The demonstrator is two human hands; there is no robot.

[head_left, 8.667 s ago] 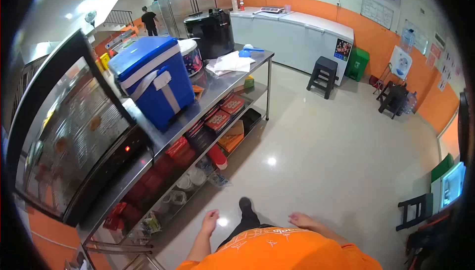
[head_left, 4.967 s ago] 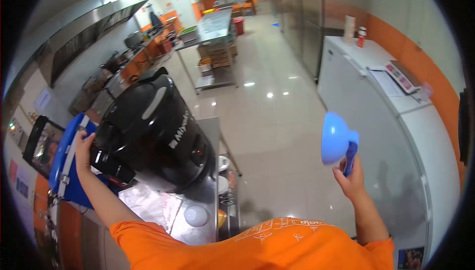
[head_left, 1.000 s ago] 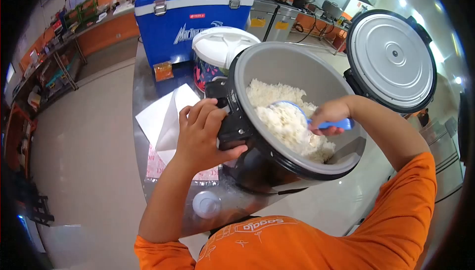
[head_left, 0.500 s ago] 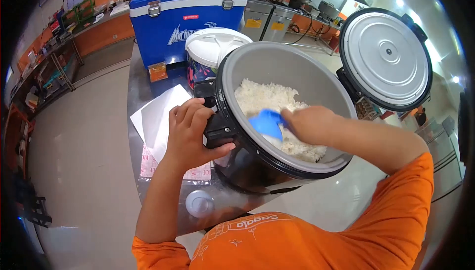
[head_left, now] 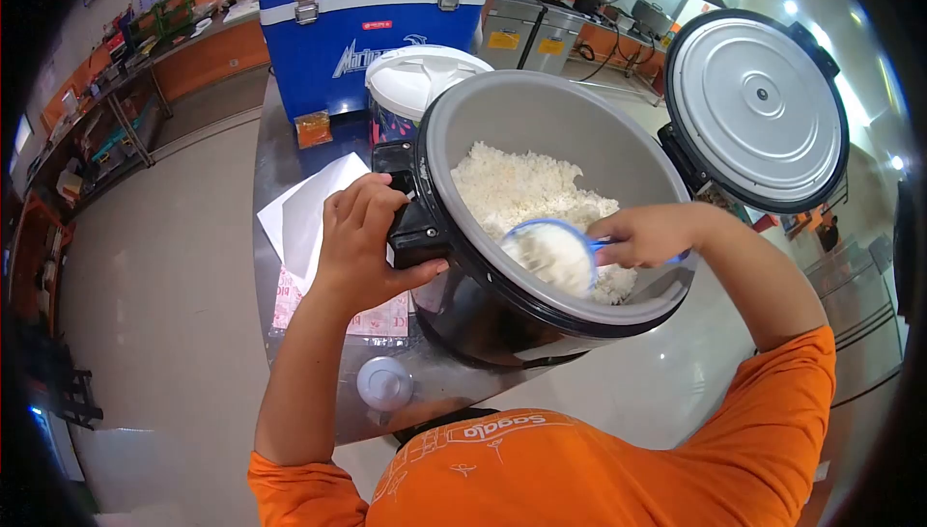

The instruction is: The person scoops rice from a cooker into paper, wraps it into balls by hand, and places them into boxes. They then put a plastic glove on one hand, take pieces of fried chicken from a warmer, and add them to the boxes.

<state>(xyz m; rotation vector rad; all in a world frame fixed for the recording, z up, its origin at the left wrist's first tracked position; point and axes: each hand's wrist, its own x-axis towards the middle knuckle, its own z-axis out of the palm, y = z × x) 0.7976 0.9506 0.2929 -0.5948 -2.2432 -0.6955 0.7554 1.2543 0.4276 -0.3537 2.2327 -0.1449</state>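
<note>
The left hand (head_left: 362, 237) curls its fingers tight around the black side handle (head_left: 417, 230) of the rice cooker (head_left: 541, 117) on the steel table (head_left: 275, 160), a grip that should brace the pot against the scoop's pull. Inside, on the cooked rice (head_left: 512, 184) by the front wall, the blue scoop (head_left: 555, 255) sits heaped, its handle clamped in the closed fingers of the right hand (head_left: 645, 235); it is best lifted level, clear of the rim
</note>
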